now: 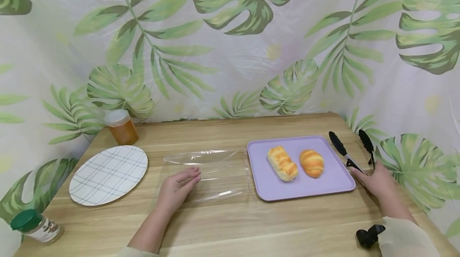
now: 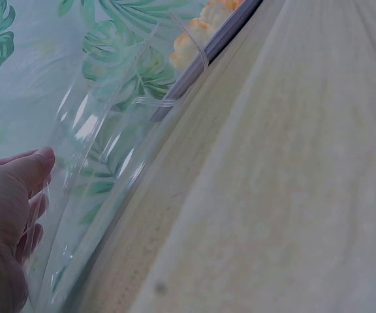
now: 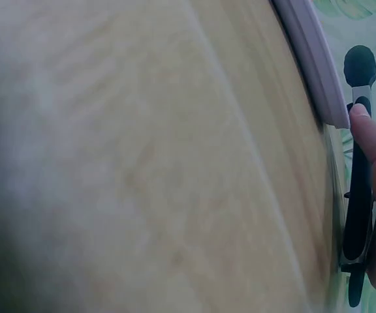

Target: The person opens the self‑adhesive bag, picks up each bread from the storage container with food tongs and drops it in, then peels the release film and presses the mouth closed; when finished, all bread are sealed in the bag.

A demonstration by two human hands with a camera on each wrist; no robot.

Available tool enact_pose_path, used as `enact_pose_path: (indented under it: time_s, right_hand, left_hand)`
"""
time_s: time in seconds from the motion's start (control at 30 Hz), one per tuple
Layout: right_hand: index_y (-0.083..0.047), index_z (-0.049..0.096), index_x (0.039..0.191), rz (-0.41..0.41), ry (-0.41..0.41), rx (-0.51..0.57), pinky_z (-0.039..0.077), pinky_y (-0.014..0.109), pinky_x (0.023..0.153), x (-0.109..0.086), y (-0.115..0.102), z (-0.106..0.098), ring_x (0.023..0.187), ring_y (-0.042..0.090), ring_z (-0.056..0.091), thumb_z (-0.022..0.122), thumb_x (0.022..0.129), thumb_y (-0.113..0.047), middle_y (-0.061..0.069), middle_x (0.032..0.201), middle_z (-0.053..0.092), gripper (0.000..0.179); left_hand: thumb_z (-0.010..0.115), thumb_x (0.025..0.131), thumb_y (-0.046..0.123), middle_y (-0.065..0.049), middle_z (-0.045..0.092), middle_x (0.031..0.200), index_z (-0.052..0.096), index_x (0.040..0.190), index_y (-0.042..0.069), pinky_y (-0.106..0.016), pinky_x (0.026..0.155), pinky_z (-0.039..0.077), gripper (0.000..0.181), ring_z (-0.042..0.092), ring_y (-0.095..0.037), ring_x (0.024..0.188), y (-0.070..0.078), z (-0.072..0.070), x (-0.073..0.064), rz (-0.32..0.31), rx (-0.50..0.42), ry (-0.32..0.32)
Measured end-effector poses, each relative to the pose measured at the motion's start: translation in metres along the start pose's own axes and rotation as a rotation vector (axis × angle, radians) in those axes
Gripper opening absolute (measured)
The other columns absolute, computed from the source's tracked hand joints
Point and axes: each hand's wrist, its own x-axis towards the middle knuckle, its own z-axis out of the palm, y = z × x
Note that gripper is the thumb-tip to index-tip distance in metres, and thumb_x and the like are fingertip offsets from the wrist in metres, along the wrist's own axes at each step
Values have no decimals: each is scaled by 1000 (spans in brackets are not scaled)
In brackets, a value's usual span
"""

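Observation:
My right hand (image 1: 380,185) grips a pair of black-tipped tongs (image 1: 338,143) at the tray's right side, the two tongs' tips spread apart. In the right wrist view the thumb lies along the black handle of the tongs (image 3: 358,189). A clear plastic bag (image 1: 223,175) lies flat left of the tray, and my left hand (image 1: 177,190) is over its left part with loosely bent fingers. Close up, the fingertips are at the clear bag (image 2: 87,176); whether they press it cannot be made out. On the lilac tray (image 1: 260,187) are a long bread (image 1: 282,164) and a rounded roll (image 1: 312,164).
A round checked placemat (image 1: 108,175) lies at the left. Behind it stands a jar of amber liquid (image 1: 123,129); nearer, a green-lidded shaker (image 1: 37,227) sits at the left edge. A small black object (image 1: 369,236) lies beside the right sleeve.

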Motion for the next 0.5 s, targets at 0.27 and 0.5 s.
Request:
enact_pose_path:
  time_s: [0.27, 0.5]
  right_hand:
    - [23, 1, 144, 43, 26, 21, 27, 73, 107, -5, -4, 0, 128, 68, 22, 53, 92, -61, 55, 139, 15, 112]
    - [20, -1, 146, 23, 65, 107, 24, 75, 106, -33, -16, -13, 130, 68, 19, 57, 90, -61, 53, 142, 14, 114]
  left_hand:
    - [76, 85, 15, -5, 72, 116, 77, 102, 10, -27, 103, 50, 18, 64, -27, 118, -1, 1, -1, -12, 36, -14]
    - [75, 85, 14, -7, 72, 117, 76, 102, 9, -43, 103, 49, 18, 64, -28, 119, -1, 0, 0, 4, 41, -17]
